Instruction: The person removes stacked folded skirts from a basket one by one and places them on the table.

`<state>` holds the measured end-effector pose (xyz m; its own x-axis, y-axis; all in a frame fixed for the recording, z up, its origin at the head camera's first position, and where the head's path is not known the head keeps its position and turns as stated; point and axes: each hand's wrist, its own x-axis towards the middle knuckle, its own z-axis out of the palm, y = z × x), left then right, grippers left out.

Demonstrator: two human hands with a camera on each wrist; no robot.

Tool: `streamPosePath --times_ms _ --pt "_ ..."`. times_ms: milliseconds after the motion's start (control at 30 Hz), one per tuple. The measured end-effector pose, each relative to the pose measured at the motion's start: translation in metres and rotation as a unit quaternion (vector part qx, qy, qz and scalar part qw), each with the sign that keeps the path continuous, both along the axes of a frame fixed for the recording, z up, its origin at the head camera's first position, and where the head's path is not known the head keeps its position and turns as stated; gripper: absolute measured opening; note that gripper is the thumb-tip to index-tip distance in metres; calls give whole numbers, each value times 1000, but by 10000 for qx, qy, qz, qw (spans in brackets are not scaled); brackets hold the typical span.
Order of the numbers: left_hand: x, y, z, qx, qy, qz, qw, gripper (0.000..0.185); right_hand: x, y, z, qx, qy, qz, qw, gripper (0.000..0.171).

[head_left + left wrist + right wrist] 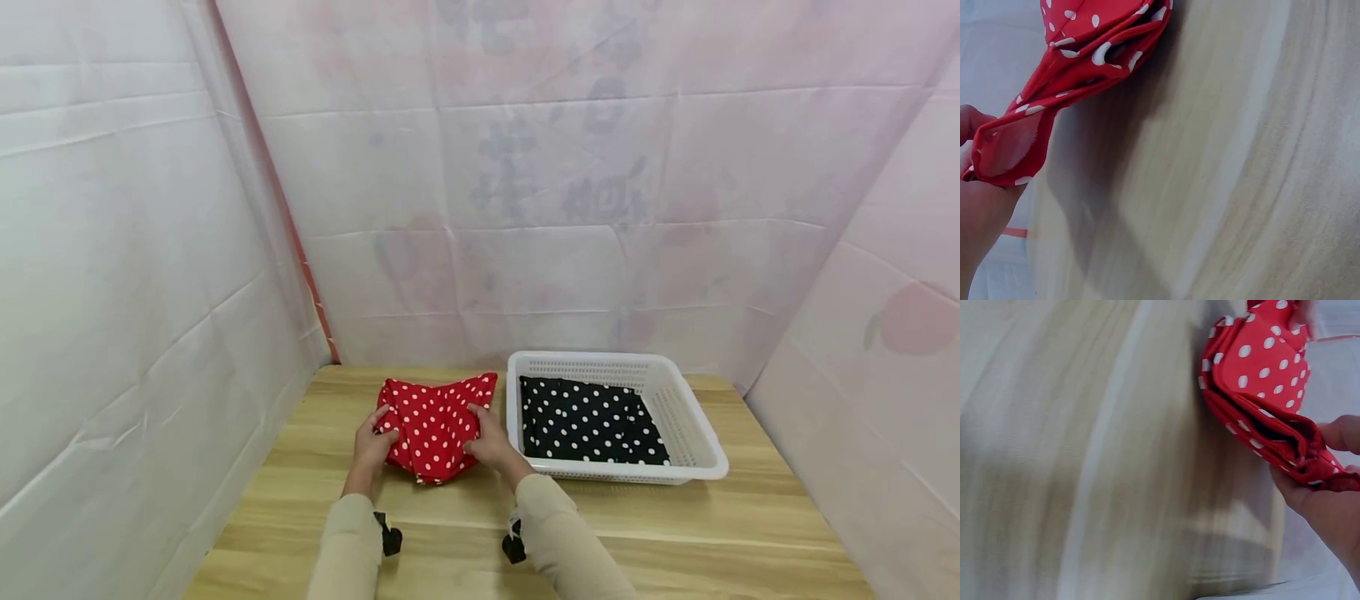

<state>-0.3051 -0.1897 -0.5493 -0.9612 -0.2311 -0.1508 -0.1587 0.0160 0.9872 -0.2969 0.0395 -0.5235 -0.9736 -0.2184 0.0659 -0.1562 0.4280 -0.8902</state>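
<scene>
The red polka-dot cloth sits between the person's two hands over the worktop, just left of the white basket. The left hand pinches its left side, thumb on top and fingers beneath; the right hand pinches the right side the same way. Gripping opposite sides seems meant to keep the folded layers together, since the middle sags and the near edge shows several loose folds that could slip apart. Both sides look raised, with shadow beneath in the wrist views; whether the lowest fold touches the worktop I cannot tell from these angles. The basket stands close to the right hand, probably so that it is within easy reach without crowding the cloth. Inside it the black polka-dot cloth lies flat on the bottom, toward the left, likely so that it stays smooth.

Counted: two hands, both occupied; one red cloth; one black cloth, as far as its visible outline shows; one basket; and two dark wrist devices, one at each sleeve.
</scene>
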Motion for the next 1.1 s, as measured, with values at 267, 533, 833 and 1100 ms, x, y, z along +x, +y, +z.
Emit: streamPosePath --times_ms 267,533,833,1100 --pt "4 -7 -8 -115 50 151 9998 59 2 -1 -14 747 522 -451 9948 58" --pt "18 -23 -29 -420 -181 190 9988 53 13 5 -35 556 -57 -253 9981 59" --pt "18 -30 -27 -180 -159 452 9987 53 8 5 -37 337 -142 19 9993 60" --pt "23 -34 -23 82 -264 438 9987 53 11 -2 -31 698 -150 -186 9973 56"
